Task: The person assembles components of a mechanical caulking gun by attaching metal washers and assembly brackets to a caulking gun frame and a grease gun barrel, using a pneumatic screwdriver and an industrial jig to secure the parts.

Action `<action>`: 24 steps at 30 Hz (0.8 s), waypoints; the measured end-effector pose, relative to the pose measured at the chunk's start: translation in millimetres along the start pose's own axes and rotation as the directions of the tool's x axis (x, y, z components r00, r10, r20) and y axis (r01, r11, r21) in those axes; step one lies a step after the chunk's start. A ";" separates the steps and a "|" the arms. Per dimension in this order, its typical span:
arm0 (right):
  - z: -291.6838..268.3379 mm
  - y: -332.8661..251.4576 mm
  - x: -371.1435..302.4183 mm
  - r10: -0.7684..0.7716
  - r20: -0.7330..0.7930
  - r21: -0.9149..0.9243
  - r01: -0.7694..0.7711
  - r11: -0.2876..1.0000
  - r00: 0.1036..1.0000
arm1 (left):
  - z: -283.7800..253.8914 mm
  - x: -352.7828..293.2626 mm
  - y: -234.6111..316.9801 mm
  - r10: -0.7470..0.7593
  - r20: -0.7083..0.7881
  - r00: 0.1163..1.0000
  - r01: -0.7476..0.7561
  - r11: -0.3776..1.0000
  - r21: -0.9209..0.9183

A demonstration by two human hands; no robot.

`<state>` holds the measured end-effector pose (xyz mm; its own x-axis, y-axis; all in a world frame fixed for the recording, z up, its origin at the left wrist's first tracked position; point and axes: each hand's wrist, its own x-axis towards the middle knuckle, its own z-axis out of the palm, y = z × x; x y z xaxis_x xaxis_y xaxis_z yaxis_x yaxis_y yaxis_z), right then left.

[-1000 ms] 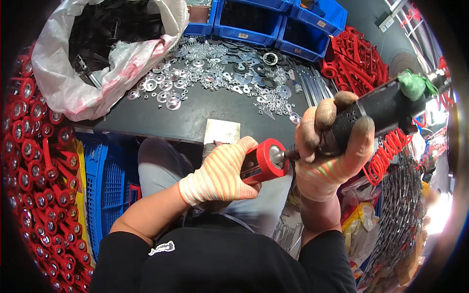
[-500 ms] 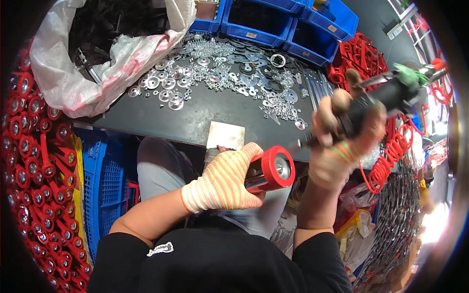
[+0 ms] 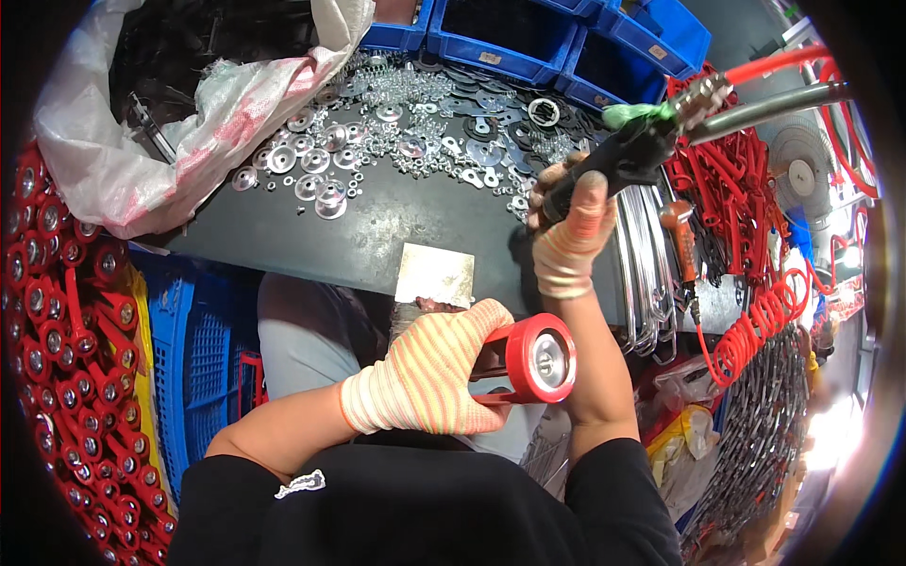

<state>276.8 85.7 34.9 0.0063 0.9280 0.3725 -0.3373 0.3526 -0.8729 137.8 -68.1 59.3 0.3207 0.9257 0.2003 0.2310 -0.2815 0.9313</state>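
Note:
My left hand (image 3: 425, 377), in a striped knit glove, is closed around a red round-ended part (image 3: 521, 363). Its ring-shaped end faces right and shows a silver metal cup with a small fastener at the centre. My right hand (image 3: 574, 236), gloved with bare fingertips, grips a black pneumatic power tool (image 3: 613, 165) over the right side of the bench. A red hose and a metal tube run from the tool's rear to the upper right. Its working tip is hidden. A pale metal plate (image 3: 434, 272) sits at the bench's near edge, just beyond my left hand.
Silver washers and cupped discs (image 3: 321, 170) lie scattered across the dark bench (image 3: 368, 236). Blue bins (image 3: 500, 42) stand behind, a white sack (image 3: 85, 160) at left. Red parts (image 3: 57, 330) pile up far left. Bent metal rods (image 3: 642, 274) and a coiled red hose (image 3: 755, 344) are at right.
My right hand has carried the power tool up and away from the red part, over the bench. The left hand still holds the red part, its metal-cupped end turned more into view.

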 end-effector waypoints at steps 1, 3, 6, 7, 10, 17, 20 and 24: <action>8.1 -17.9 -4.8 0.063 -0.014 0.026 -0.063 0.998 0.998 | 0.0 -0.1 -3.4 0.002 -0.008 1.000 -0.002 1.000 -0.020; 20.4 -59.2 -14.2 0.115 0.075 0.202 -0.128 0.971 0.991 | -1.6 -2.9 -1.3 0.023 -0.044 0.999 -0.022 0.999 0.026; 43.5 -136.4 -33.3 -0.030 0.200 0.420 -0.058 0.906 0.979 | 1.1 -2.9 0.9 0.062 -0.046 0.997 -0.060 0.997 0.048; 44.2 -145.3 -41.4 -0.069 0.183 0.445 -0.020 0.895 0.981 | 2.4 -2.4 -0.8 0.038 -0.043 0.998 -0.036 0.998 0.060; 40.9 -141.0 -53.6 -0.125 0.313 0.587 -0.089 0.805 0.942 | 4.6 -0.2 3.8 -0.001 -0.029 1.000 0.002 1.000 0.023; 48.7 -145.0 -74.2 0.059 0.164 0.422 -0.124 0.898 0.985 | 4.9 -3.6 10.3 -0.042 -0.061 0.997 0.055 0.972 0.229; 34.4 -158.3 -61.7 0.201 0.306 0.570 -0.348 0.744 0.931 | -7.4 -12.5 22.0 -0.017 0.154 0.988 0.005 0.997 0.074; -12.5 -159.9 -32.0 0.365 -0.138 0.285 -0.316 0.905 0.921 | -65.4 -73.6 23.2 -0.231 0.084 0.969 0.238 0.967 -0.093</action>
<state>342.2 1.2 158.6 0.0125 0.9997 -0.0194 -0.5756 -0.0087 -0.8177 59.5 -126.3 86.0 0.3348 0.9412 -0.0460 0.2138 -0.0283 0.9765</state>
